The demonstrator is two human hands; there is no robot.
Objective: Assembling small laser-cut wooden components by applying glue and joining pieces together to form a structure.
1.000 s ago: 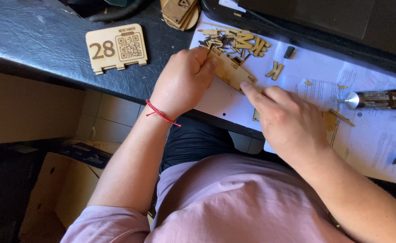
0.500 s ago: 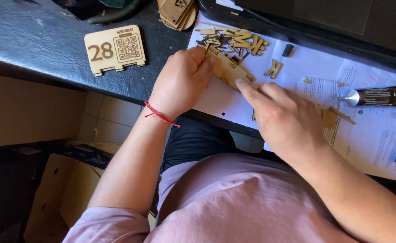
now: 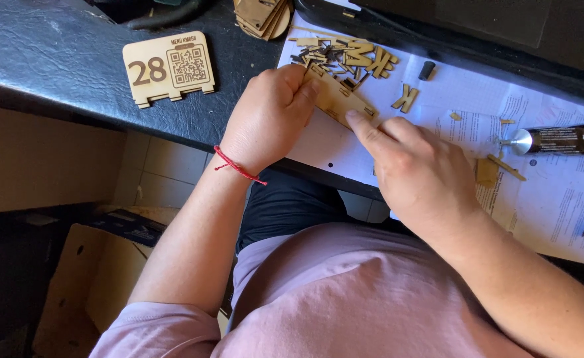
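Mid-assembly: I see one wooden panel [image 3: 339, 99] in hand, many pieces unused.
Left hand [image 3: 268, 119] pinches the panel; right hand's [image 3: 418, 176] forefinger presses it; loose pieces [image 3: 348, 56] at twelve o'clock.

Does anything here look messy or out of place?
Slightly. Small wooden cutouts lie in a loose jumble on the paper, with strays scattered rightward. A glue tube lies on its side. Nothing looks broken or spilled.
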